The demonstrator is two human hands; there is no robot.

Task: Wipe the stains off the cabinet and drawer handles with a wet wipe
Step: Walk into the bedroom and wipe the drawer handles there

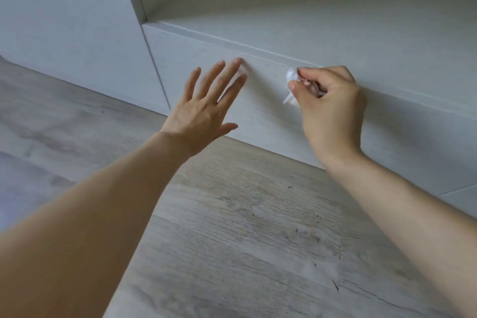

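I am holding my left hand (204,108) flat with fingers spread, fingertips touching the drawer front (260,100) just under its top edge. To its right, my right hand (333,108) is pinching the crumpled wet wipe (291,77) against that edge. I judge the handle wiping is in progress; next I should be rubbing the wipe along the lip, though no stain is showing.

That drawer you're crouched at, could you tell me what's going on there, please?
A person is cleaning a pale drawer front low on a cabinet, just above the wood floor. The right hand pinches a crumpled white wipe against the front near its top edge. The left hand is spread open, its fingertips at the same front, apparently steadying it. No separate handle shows.
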